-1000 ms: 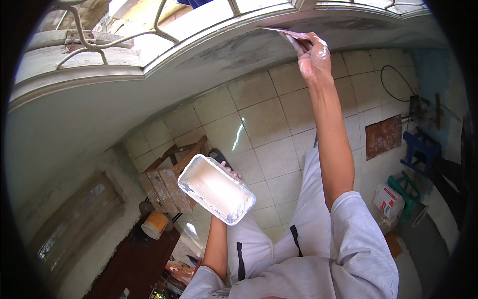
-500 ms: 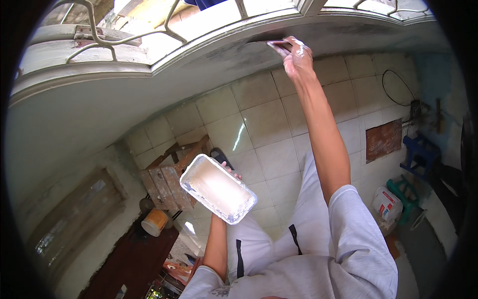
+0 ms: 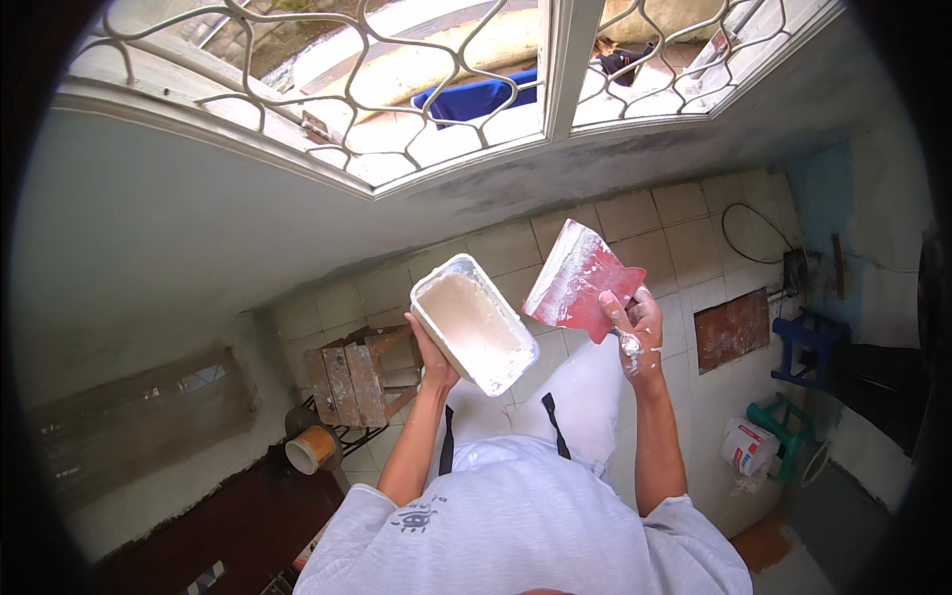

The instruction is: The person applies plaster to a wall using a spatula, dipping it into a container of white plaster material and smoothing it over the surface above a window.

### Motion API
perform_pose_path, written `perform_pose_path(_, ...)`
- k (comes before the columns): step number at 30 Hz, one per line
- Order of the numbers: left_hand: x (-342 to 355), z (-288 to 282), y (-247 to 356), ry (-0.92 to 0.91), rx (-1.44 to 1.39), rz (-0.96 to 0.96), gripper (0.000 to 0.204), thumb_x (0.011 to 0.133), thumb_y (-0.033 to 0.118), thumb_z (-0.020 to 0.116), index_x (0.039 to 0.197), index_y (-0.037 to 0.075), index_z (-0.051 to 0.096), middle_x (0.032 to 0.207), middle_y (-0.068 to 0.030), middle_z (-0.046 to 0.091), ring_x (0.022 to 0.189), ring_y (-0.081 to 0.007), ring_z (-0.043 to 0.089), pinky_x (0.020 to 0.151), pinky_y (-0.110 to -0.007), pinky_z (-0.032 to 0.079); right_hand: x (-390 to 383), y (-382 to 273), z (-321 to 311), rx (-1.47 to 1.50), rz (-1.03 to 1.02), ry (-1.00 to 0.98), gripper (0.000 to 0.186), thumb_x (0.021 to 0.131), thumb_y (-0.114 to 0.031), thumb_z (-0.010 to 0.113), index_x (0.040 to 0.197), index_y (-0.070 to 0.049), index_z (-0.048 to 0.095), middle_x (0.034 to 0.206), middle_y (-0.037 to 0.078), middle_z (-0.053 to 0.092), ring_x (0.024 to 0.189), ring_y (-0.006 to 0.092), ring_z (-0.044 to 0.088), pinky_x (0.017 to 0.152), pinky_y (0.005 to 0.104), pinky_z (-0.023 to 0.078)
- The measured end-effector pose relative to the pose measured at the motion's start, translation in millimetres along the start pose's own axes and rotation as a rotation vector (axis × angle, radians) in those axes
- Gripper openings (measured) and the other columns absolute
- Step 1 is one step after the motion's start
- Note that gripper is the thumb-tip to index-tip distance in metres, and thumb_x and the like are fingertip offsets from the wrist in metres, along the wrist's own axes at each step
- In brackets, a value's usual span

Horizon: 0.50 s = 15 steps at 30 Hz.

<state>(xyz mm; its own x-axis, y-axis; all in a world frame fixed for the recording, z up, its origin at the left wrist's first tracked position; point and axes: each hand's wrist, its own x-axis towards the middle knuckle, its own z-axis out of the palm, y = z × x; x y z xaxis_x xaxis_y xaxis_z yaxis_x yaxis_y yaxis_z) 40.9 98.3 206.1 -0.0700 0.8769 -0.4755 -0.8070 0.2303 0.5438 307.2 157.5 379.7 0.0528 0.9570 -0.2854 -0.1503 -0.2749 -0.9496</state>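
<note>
Red scraper (image 3: 587,286), fingers of the right hand (image 3: 642,335) pinching, is hovering right of the tub (image 3: 446,343) the left hand (image 3: 434,359) is clasping; I'm fearing overtilting could spill paste (image 3: 470,313).

A reddish-brown square panel (image 3: 732,331) lies in the pale tiled floor (image 3: 670,260). Just right of the panel stands a blue stool (image 3: 810,347); below and right, a green stool (image 3: 783,426) with a white container (image 3: 746,444) beside it. A dark cable (image 3: 723,228) loops above the panel. Well left of it are a paint-spattered wooden stool (image 3: 349,385) and, farther left and lower, an orange-and-white pail (image 3: 309,451).
</note>
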Motion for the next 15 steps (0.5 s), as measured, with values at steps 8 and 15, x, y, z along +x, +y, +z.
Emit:
perform_pose_path(8, -37, 159, 10, -0.068, 0.009, 0.088, 0.093, 0.090, 0.081, 0.023, 0.148, 0.010, 0.038, 0.140, -0.0124, 0.051, 0.126, -0.0249, 0.054, 0.103, -0.041, 0.049, -30, -125, -5, -0.718, -0.398, -0.455, 0.023, 0.090, -0.009, 0.065, 0.106, 0.007, 0.064, 0.082, 0.019, 0.068, 0.067, 0.0247, 0.068, 0.064, 0.0349, 0.055)
perform_pose_path(15, -77, 245, -58, -0.061, -0.222, 0.169, 0.086, 0.091, 0.080, 0.023, 0.141, 0.014, 0.045, 0.129, -0.0070, 0.056, 0.116, -0.0203, 0.057, 0.100, -0.038, 0.050, -11, -135, -36, -1.269, -0.467, -0.701, 0.020, 0.082, -0.007, 0.064, 0.098, 0.005, 0.061, 0.079, 0.025, 0.066, 0.074, 0.0428, 0.066, 0.068, 0.0493, 0.053)
